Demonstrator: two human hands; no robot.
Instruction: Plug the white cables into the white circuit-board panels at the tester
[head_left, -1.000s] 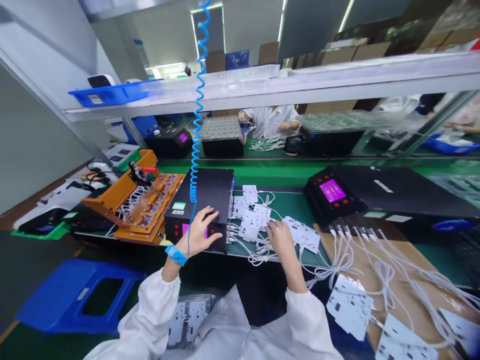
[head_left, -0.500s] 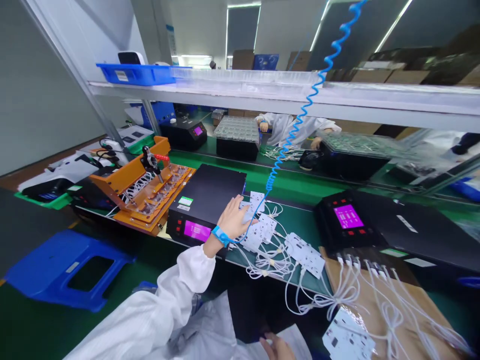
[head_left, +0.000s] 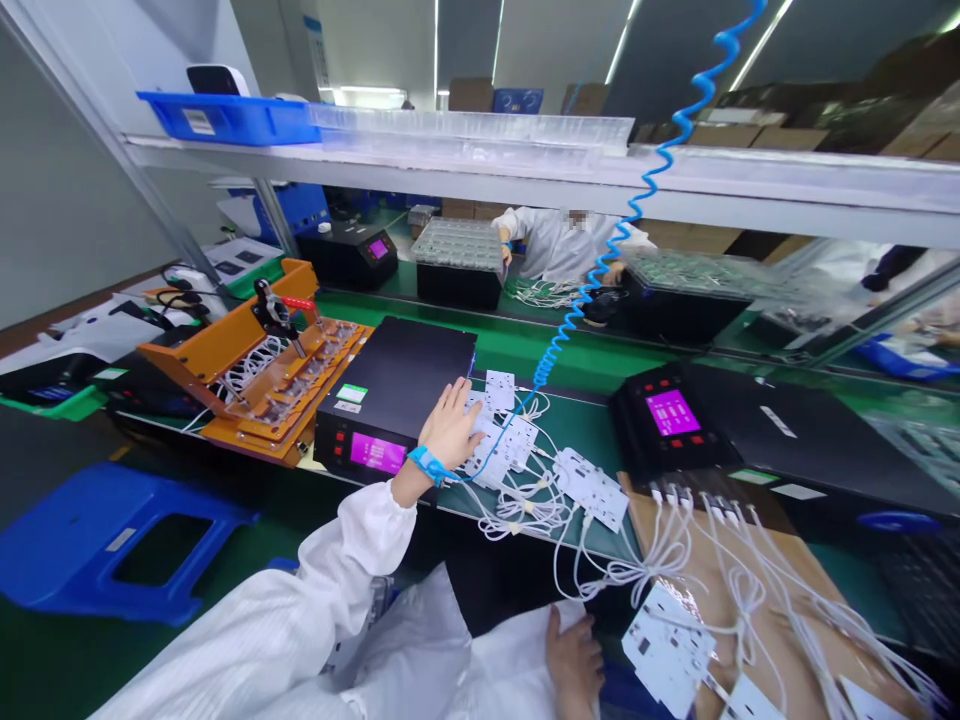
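Boards [head_left: 501, 432], white and cabled, lie on the green bench just right of the black tester box [head_left: 397, 392]. We see the left hand [head_left: 452, 428] flat on them, fingers spread, gripping nothing. The right hand [head_left: 574, 660] rests low on the white coat, fingers loosely together, near hanging white cables [head_left: 675, 545].

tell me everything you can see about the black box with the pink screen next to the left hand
The black box is a flat, rectangular unit with a matte top, lying level on the green bench. Its front face shows a lit pink screen and small red buttons; two small labels sit on top. White cables plug into its right side, where the left hand rests.
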